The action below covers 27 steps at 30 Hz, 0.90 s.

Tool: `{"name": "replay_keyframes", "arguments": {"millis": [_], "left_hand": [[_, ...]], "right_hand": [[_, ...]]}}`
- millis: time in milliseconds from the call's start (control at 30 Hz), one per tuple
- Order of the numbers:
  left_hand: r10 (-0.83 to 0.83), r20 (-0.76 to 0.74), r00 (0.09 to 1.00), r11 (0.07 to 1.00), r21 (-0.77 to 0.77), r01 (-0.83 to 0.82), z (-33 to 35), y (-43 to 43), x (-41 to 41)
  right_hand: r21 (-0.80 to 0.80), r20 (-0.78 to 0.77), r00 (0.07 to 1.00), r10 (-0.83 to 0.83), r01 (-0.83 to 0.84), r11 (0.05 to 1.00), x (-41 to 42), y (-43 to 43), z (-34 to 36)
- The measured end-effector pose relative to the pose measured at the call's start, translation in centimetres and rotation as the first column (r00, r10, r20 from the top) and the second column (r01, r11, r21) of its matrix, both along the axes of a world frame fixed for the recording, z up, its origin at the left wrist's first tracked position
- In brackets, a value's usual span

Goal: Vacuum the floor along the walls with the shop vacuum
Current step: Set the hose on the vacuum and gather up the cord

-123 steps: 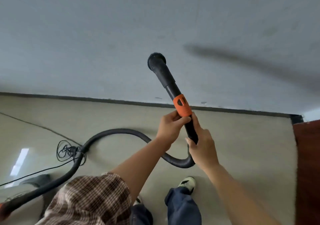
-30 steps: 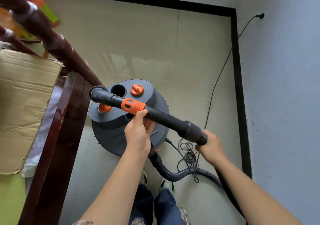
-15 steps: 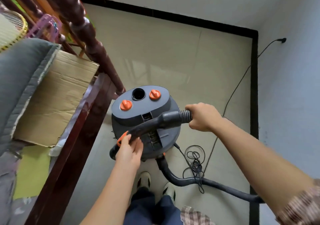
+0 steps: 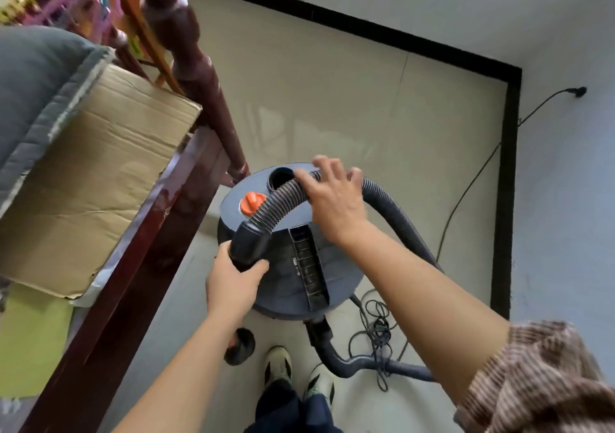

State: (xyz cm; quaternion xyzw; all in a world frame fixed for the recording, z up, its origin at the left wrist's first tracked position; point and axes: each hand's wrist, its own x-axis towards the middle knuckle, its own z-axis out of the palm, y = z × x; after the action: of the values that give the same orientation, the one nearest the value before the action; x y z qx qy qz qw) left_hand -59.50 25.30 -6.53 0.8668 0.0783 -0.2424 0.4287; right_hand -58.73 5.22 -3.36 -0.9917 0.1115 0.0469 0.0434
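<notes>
Shop vacuum (image 4: 286, 266), dark grey drum with orange knob (image 4: 253, 202) and open round port (image 4: 281, 178) on its lid, standing on pale tiled floor (image 4: 332, 106) close against wooden bed frame (image 4: 133, 266) at floor's left edge, well short of far right corner and black skirting (image 4: 504, 199). Ribbed hose (image 4: 279, 203) draped across lid, looping off right side and down to drum's front inlet beside shoes (image 4: 279, 366). Left hand (image 4: 233, 286) clamped round hose's smooth black cuff (image 4: 248, 243) at lid's near-left rim. Right hand (image 4: 332, 193) laid over hose beside port, fingers curved over it, thumb on near side; blurred, firmness of hold uncertain. Dark rounded end (image 4: 241, 346) low beside left forearm, probably nozzle; wand between hidden. Power cord (image 4: 466, 193) trailing near right skirting up to wall plug (image 4: 579, 91), spare length in tangle (image 4: 376, 327) on floor beside hose. Cardboard sheet (image 4: 93, 173) and grey quilted pad (image 4: 33, 76) on bed frame. Step in hand, by judgement: sorting hose on drum, not suction along walls; nozzle nowhere near skirting. Handling advice: keep cuff firm in left hand, feed hose through right without kinking, lift loop clear of knob, keep feet out of cord tangle, leave slack enough to reach skirting without dragging drum into bed frame.
</notes>
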Motion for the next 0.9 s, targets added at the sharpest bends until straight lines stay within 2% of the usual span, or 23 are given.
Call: {"name": "replay_keyframes", "arguments": {"millis": [67, 100, 200, 333, 433, 500, 567, 600, 667, 733, 800, 867, 900], "left_hand": [[-0.019, -0.064, 0.998, 0.999, -0.044, 0.017, -0.9, 0.8, -0.6], [-0.035, -0.087, 0.996, 0.997, -0.066, 0.029, -1.2, 1.1, -1.0], [-0.049, -0.104, 0.993, 0.991, -0.126, 0.035, -1.7, 0.8, -2.0], [0.011, -0.079, 0.997, 0.985, -0.171, -0.025, -1.4, -0.4, -1.6], [0.116, -0.131, 0.985, 0.971, -0.194, -0.140, -1.4, 0.4, -0.9], [0.160, -0.205, 0.966, 0.970, -0.148, -0.192, -1.6, 1.7, -0.8], [0.131, -0.273, 0.953, 0.979, -0.117, -0.168, -2.3, 2.7, -1.0], [0.114, -0.287, 0.951, 0.982, -0.114, -0.152, -2.5, 2.8, -1.0], [0.123, -0.285, 0.951, 0.982, -0.100, -0.157, -2.8, 2.7, -0.8], [0.129, -0.271, 0.954, 0.983, -0.095, -0.160, -2.9, 2.2, -0.9], [0.087, -0.278, 0.957, 0.986, -0.112, -0.122, -2.8, 1.5, -1.7], [0.058, -0.248, 0.967, 0.990, -0.110, -0.088, -2.9, 0.9, -2.8], [0.053, -0.226, 0.973, 0.992, -0.096, -0.076, -2.8, 0.6, -3.1]], "right_hand": [[0.078, -0.101, 0.936, -0.336, 0.344, 0.936, -1.7, -1.7, -1.4], [0.117, -0.151, 0.894, -0.423, 0.441, 0.890, -2.4, -2.6, -1.8], [0.210, -0.213, 0.841, -0.497, 0.537, 0.817, -2.3, -4.5, -2.0], [0.363, -0.012, 0.869, -0.495, 0.465, 0.807, 1.5, -4.5, -1.5], [0.495, 0.046, 0.940, -0.337, 0.271, 0.825, 5.7, -2.7, -0.7], [0.574, -0.008, 0.990, -0.138, 0.117, 0.810, 7.7, -0.9, -1.0], [0.521, -0.140, 0.988, 0.059, 0.023, 0.853, 7.9, 1.1, -2.1], [0.466, -0.200, 0.976, 0.085, 0.018, 0.885, 7.3, 1.8, -3.0], [0.379, -0.174, 0.985, 0.018, 0.050, 0.924, 4.7, 2.8, -4.8], [0.387, -0.030, 0.994, -0.105, 0.109, 0.916, 1.0, 3.5, -6.0], [0.416, 0.046, 0.968, -0.247, 0.206, 0.885, -2.5, 4.1, -6.7], [0.442, 0.029, 0.949, -0.314, 0.269, 0.856, -5.0, 4.2, -7.2], [0.435, -0.002, 0.960, -0.281, 0.254, 0.864, -5.9, 4.2, -7.4]]}}
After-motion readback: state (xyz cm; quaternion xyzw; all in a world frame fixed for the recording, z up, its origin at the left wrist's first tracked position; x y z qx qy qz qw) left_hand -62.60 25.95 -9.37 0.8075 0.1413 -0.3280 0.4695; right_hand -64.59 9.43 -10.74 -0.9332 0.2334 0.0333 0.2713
